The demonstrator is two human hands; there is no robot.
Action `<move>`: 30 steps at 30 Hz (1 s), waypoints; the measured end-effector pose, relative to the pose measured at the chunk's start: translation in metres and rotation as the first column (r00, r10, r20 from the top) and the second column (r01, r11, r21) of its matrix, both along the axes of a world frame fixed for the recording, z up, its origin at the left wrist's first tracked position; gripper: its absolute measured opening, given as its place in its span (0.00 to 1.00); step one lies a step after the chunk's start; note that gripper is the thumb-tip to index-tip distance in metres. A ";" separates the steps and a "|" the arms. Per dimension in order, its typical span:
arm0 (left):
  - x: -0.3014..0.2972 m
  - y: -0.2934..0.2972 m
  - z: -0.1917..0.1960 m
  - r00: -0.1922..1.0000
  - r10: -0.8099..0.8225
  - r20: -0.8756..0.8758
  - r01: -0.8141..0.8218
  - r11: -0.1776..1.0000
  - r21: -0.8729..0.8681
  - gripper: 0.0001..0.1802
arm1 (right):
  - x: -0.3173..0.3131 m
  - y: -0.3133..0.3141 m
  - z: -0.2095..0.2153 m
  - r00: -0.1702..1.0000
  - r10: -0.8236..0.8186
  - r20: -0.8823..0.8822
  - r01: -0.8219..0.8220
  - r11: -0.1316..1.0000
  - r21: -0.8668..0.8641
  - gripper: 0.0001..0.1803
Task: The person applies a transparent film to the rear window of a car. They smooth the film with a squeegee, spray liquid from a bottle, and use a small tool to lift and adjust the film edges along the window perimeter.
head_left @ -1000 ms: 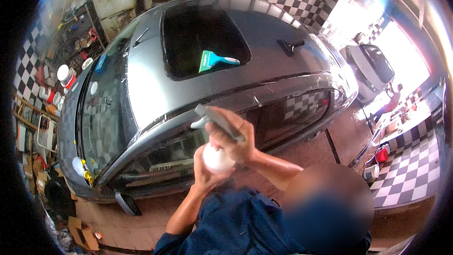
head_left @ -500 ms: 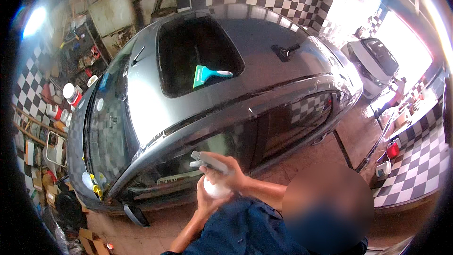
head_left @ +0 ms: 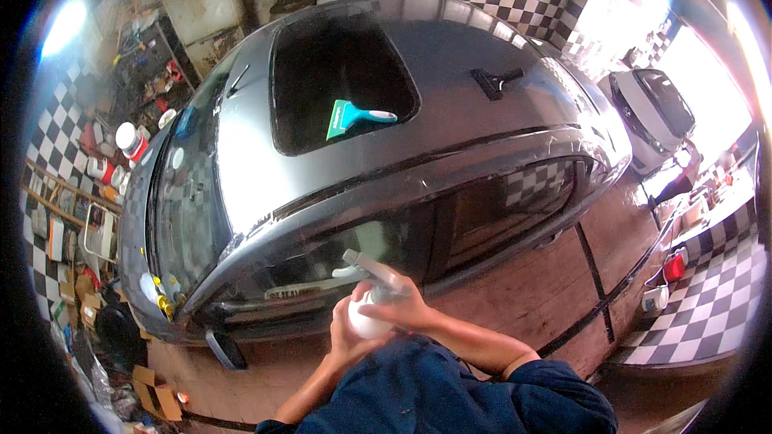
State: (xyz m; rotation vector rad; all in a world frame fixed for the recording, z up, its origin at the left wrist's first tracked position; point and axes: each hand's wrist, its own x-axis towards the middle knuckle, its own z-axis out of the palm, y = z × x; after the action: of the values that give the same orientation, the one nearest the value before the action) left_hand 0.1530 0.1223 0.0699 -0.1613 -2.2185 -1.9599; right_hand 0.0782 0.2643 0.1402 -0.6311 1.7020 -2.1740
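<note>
In front of my body I hold a white spray bottle (head_left: 367,321) with a grey trigger head, beside the driver-side windows of a grey car (head_left: 338,177). My left hand (head_left: 343,329) is wrapped round the bottle's body. My right hand (head_left: 404,308) is closed on the trigger head at the top, its fingers partly hidden by the bottle. A teal squeegee (head_left: 347,117) with a white-tipped handle lies on the dark sunroof glass (head_left: 338,72). Farther back on the roof is a black squeegee-like tool (head_left: 496,82).
The car's side mirror (head_left: 224,349) sticks out at lower left. Bottles with yellow caps (head_left: 165,303) stand on the bonnet. Buckets (head_left: 130,140) and cardboard boxes (head_left: 154,392) crowd the left side. Behind is a white car (head_left: 649,116); a person's arm (head_left: 683,173) shows near it.
The view has shifted slightly. My right hand and the bottle's trigger head have moved a little to the right, and both hands stay on the bottle.
</note>
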 end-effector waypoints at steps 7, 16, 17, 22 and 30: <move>0.007 0.000 -0.052 0.997 -0.015 0.079 0.024 0.994 -0.110 0.53 | 0.005 0.037 -0.059 0.995 0.051 0.090 -0.063 0.988 0.139 0.41; -0.016 0.015 -0.055 0.967 -0.190 0.169 0.208 0.973 -0.097 0.53 | 0.012 0.033 -0.080 0.974 -0.053 0.222 -0.016 0.955 0.297 0.41; -0.017 0.016 -0.058 0.966 -0.190 0.173 0.208 0.974 -0.094 0.54 | 0.012 0.033 -0.082 0.976 -0.060 0.210 -0.005 0.956 0.295 0.41; -0.028 0.016 -0.053 0.959 -0.207 0.193 0.235 0.962 -0.136 0.55 | 0.002 0.044 -0.073 0.969 -0.045 0.245 -0.013 0.973 0.232 0.39; -0.061 -0.062 -0.060 0.997 -0.080 0.019 0.069 0.940 0.333 0.59 | -0.161 0.116 -0.038 0.710 -0.054 -0.702 0.627 0.503 0.595 0.25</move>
State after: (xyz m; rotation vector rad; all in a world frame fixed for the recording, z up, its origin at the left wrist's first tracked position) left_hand 0.0917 0.0604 0.0097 -0.1700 -1.8853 -2.3572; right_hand -0.0824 0.3802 0.1025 -0.7641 3.1337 -1.0479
